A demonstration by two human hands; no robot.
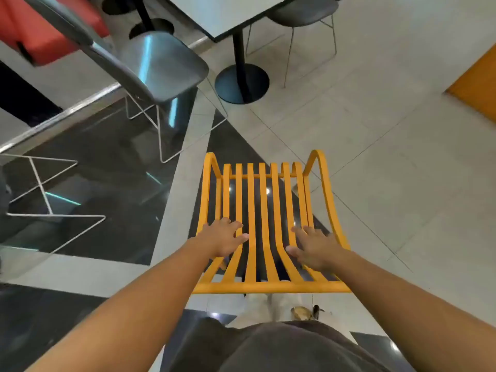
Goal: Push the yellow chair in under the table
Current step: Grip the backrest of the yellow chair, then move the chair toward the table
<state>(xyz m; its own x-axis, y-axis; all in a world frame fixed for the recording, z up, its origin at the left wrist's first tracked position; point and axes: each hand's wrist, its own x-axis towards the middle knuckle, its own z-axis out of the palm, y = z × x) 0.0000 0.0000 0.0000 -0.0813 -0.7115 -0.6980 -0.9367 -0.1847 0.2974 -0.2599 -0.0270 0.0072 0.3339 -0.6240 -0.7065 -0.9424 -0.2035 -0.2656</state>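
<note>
The yellow slatted chair [264, 208] stands right in front of me, its backrest rail nearest my body and its seat pointing away toward the table [228, 12]. That white-topped table on a black pedestal with a round base [241, 83] is at the top centre, well apart from the chair. My left hand [222, 238] lies on the backrest slats at the left, fingers spread. My right hand [312, 247] lies on the slats at the right, fingers also spread. Neither hand is wrapped around a slat.
A grey chair with white wire legs [161, 68] stands at upper left, another grey chair [303, 12] behind the table. A white wire frame [51, 200] is at the left. An orange wall [477, 81] is at right. My legs and shoe [303, 312] are below the yellow chair.
</note>
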